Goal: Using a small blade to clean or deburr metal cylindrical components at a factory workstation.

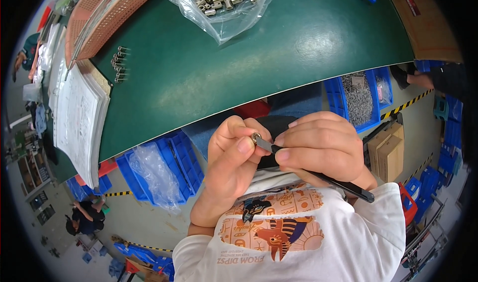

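Observation:
In front of my body, off the near edge of the green table (pixel 239 68), my left hand (pixel 226 157) pinches a small shiny metal part (pixel 256 137) between thumb and fingers. My right hand (pixel 323 145) grips a slim tool with a black handle (pixel 348 186) and a flat grey metal blade (pixel 264 143). The blade's tip meets the small part, or lies right beside it; its exact contact is hidden by my fingers. Further off, a clear plastic bag (pixel 221 30) lies open with several short metal sleeves (pixel 219 2) in it.
Small metal pieces with thin stems (pixel 120 64) stand grouped at the table's left. Beyond them are a pink perforated basket (pixel 107 18) and a stack of papers (pixel 79 125). Blue bins (pixel 338 95) flank me, one full of small metal parts. Cardboard boxes (pixel 388 152) stand at right.

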`<action>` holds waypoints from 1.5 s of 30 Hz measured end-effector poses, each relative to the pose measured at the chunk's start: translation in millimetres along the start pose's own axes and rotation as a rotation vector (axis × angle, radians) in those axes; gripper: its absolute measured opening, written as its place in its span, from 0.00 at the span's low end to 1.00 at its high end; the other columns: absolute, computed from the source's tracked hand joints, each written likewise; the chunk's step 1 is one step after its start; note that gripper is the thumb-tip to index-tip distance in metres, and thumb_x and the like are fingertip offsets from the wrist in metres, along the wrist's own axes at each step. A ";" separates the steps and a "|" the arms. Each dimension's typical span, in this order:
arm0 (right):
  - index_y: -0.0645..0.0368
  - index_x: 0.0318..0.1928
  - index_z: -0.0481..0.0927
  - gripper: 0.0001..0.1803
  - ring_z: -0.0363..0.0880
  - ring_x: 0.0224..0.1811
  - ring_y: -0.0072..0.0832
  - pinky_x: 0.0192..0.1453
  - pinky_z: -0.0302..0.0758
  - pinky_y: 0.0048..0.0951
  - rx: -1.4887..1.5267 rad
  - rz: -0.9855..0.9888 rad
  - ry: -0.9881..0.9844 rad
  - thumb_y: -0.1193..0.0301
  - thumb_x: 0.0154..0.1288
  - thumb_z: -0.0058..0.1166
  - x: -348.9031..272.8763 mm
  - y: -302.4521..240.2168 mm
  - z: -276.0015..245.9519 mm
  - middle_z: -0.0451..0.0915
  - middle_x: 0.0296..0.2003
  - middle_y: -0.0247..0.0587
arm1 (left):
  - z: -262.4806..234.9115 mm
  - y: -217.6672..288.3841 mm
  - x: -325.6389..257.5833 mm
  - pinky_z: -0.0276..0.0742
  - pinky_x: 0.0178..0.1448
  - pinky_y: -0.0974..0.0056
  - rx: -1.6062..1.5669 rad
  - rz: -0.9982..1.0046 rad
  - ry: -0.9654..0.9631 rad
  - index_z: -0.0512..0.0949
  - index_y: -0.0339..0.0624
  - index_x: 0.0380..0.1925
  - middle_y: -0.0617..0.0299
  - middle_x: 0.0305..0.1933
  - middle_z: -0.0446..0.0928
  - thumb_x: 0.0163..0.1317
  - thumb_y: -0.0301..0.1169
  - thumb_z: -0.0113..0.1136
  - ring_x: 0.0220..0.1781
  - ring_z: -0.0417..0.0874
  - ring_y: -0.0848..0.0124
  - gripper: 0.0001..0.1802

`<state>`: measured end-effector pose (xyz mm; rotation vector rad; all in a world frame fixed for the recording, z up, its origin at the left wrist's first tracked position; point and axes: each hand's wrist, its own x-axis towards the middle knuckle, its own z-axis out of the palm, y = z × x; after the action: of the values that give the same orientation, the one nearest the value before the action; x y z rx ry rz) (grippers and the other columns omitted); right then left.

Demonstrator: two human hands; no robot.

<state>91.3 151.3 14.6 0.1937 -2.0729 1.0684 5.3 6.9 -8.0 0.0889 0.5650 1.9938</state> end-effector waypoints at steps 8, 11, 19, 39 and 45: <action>0.57 0.36 0.79 0.13 0.82 0.33 0.30 0.40 0.79 0.30 -0.038 0.046 -0.114 0.76 0.48 0.66 -3.2 -3.1 -6.1 0.81 0.33 0.38 | -0.7 0.6 0.3 0.70 0.47 0.70 0.060 0.046 -0.020 0.71 0.41 0.35 0.53 0.36 0.72 0.60 0.25 0.54 0.37 0.73 0.74 0.04; 0.57 0.36 0.79 0.13 0.82 0.33 0.30 0.40 0.79 0.29 -0.045 0.035 -0.119 0.76 0.47 0.66 -2.0 -2.3 -6.2 0.81 0.33 0.38 | -0.8 1.1 0.8 0.70 0.47 0.70 0.056 0.047 -0.012 0.71 0.41 0.35 0.53 0.36 0.73 0.61 0.25 0.54 0.38 0.74 0.74 0.04; 0.61 0.31 0.82 0.09 0.79 0.25 0.27 0.32 0.78 0.26 -0.059 -0.007 0.005 0.77 0.44 0.62 -0.7 -0.1 0.6 0.79 0.26 0.37 | 2.4 0.8 0.7 0.71 0.47 0.70 0.045 0.041 -0.022 0.71 0.41 0.36 0.52 0.37 0.73 0.61 0.25 0.54 0.37 0.75 0.74 0.04; 0.56 0.37 0.79 0.14 0.82 0.33 0.30 0.41 0.79 0.29 -0.029 0.071 -0.092 0.76 0.48 0.66 -4.3 -3.6 -5.1 0.81 0.33 0.38 | 2.2 0.9 1.2 0.69 0.46 0.70 0.076 0.041 -0.003 0.71 0.42 0.35 0.52 0.36 0.73 0.60 0.25 0.54 0.37 0.73 0.74 0.04; 0.56 0.37 0.79 0.14 0.81 0.33 0.30 0.41 0.79 0.29 -0.030 0.072 -0.091 0.76 0.47 0.66 -5.4 -2.5 -4.4 0.81 0.34 0.38 | 0.7 -0.8 1.0 0.69 0.47 0.69 0.094 0.070 -0.003 0.71 0.42 0.35 0.52 0.37 0.73 0.60 0.25 0.54 0.38 0.73 0.73 0.04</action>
<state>98.6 151.8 13.8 0.1564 -2.1905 1.0889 5.6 8.3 -8.0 0.1716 0.6619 2.0337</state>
